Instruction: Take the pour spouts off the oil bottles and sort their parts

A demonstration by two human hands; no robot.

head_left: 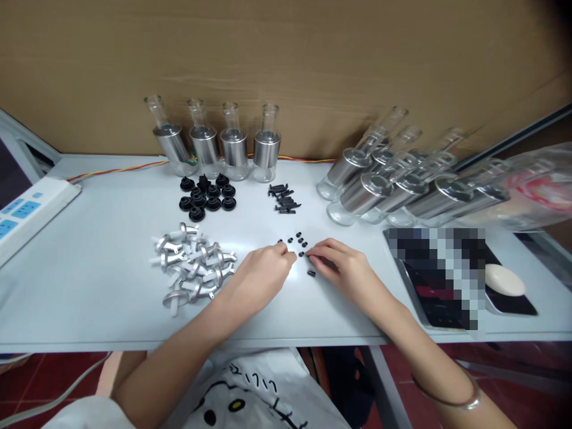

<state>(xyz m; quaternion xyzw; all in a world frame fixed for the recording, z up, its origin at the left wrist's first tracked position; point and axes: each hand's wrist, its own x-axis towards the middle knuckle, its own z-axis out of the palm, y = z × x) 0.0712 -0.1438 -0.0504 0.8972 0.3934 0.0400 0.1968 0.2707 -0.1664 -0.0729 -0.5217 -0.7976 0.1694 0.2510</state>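
My left hand [264,271] is closed just above the table, its fingertips curled together; whatever they hold, if anything, is hidden. Opposite it, my right hand [346,263] has thumb and index finger pressed together at a tiny black part, which I cannot name more exactly. Several small black pieces [301,241] lie scattered between and behind the two hands. One black cylindrical piece [311,273] lies in front of the right fingertips. To the left of my left hand is a pile of silver pourer-like spouts [196,268] with whitish stems.
Black round stoppers [213,203] and thin black sticks [286,201] lie farther back. Steel-sleeved glass bottles [234,146] stand behind them; more bottles [373,187] crowd the right. A tablet [415,286], a white oval object [504,280] and a power strip [36,208] flank the table.
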